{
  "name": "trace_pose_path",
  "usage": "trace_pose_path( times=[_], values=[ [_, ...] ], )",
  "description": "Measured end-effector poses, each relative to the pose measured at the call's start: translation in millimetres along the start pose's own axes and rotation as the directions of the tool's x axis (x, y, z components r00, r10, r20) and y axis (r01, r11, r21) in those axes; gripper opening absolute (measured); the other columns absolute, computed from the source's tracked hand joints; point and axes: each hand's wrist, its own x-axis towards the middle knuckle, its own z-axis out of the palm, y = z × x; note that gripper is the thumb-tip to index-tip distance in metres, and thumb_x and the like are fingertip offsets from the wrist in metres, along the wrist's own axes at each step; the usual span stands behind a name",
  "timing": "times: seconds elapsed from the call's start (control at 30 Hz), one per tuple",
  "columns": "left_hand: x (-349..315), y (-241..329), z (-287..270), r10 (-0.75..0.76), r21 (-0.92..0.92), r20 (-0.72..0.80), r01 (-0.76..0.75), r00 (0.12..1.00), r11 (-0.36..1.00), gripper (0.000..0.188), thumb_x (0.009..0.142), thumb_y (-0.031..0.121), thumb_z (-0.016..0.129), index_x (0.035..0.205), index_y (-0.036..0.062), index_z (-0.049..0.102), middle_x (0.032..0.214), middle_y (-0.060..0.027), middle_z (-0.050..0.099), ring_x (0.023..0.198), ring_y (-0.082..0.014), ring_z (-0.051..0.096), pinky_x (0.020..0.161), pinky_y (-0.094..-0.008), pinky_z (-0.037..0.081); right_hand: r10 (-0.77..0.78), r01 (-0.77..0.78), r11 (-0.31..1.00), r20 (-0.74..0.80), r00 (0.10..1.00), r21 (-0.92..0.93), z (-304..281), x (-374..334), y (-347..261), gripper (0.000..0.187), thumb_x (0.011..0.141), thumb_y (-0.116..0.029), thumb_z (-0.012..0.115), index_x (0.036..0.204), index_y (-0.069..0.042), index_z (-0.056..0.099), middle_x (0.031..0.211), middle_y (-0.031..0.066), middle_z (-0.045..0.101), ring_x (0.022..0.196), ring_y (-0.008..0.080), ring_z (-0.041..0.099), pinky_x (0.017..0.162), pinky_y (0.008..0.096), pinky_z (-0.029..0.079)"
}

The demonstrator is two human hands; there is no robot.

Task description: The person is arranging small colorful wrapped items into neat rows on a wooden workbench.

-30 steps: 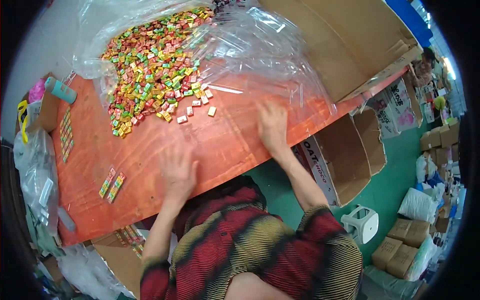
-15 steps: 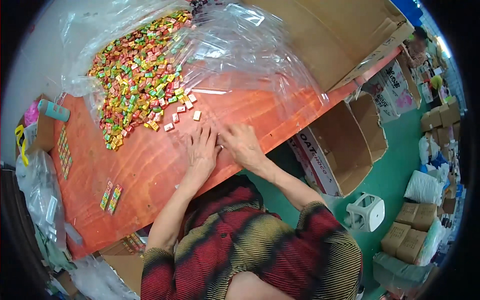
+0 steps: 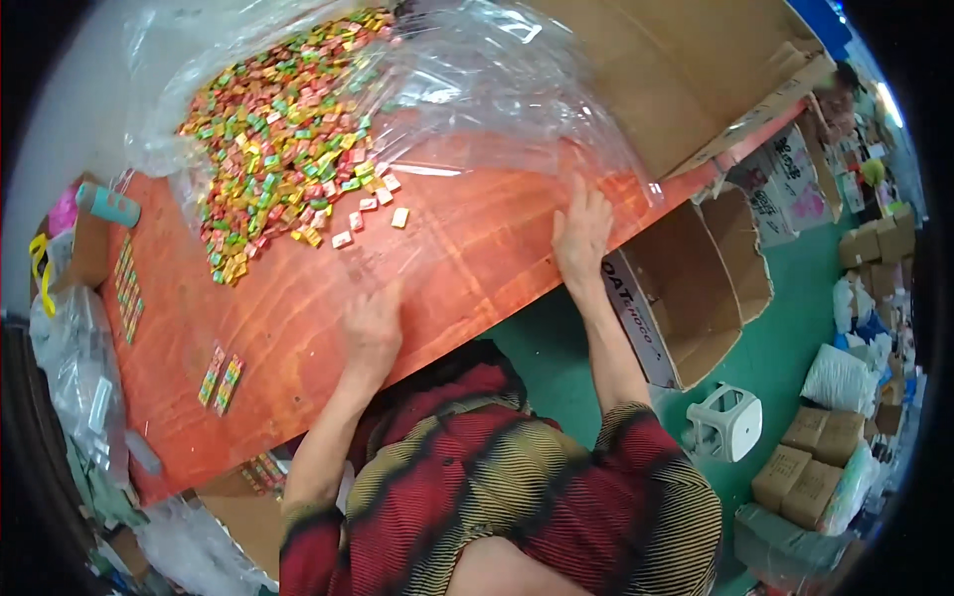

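My right hand (image 3: 583,233) reaches over the right part of the red tabletop (image 3: 467,263), its fingers stretched out and nothing seen in them. Just beyond its fingertips lies the edge of a crumpled clear plastic sheet (image 3: 477,94); whether they touch is hard to tell. Lower down, my left hand (image 3: 373,323) is over the table near its front edge, with its fingers smeared by motion. A big heap of small wrapped candies (image 3: 288,139) in red, yellow and green spreads at the far left, partly under the plastic. A loose yellow candy (image 3: 399,218) lies at the heap's near edge.
Two short candy strips (image 3: 228,384) and a longer row of candies (image 3: 128,288) lie at the table's left. A blue-green cylinder (image 3: 107,206) is at the left edge. A large cardboard box (image 3: 686,70) stands far right. An open carton (image 3: 686,288) and white stool (image 3: 726,422) stand beyond the table.
My hands were side by side on the tabletop and have parted. The right one has moved right and farther away; the left one has shifted left and nearer to me.
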Motion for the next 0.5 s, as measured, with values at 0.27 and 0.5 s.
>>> trace_pose_path(
  times=[0.27,0.5],
  values=[
    [-30.7,-8.8,-30.5,-0.066,-0.044,0.058,0.068,0.996,0.997,0.015,0.073,0.003,0.060,0.088,0.0047,0.060,0.084,-0.0102,0.054,0.081,-0.0275,0.052,0.072,-0.0379,0.041,-0.229,0.197,0.830,-0.003,0.973,0.523,-13.5,-18.8,-16.4,0.034,0.073,0.001,0.059,0.106,-0.005,0.055,0.086,0.0142,0.056,0.081,0.0311,0.055,0.070,0.0368,0.045],
    [-41.2,-4.8,-51.6,-0.143,-0.044,0.133,0.151,0.981,0.988,0.016,0.069,0.007,0.065,0.083,0.0049,0.058,0.096,-0.0108,0.053,0.094,-0.0303,0.050,0.080,-0.0426,0.039,-0.466,0.203,0.760,0.300,0.833,0.617,-8.1,-20.1,-49.6,0.030,0.075,-0.014,0.060,0.105,-0.008,0.058,0.085,0.0127,0.060,0.082,0.0304,0.058,0.070,0.0379,0.047]
  ],
)
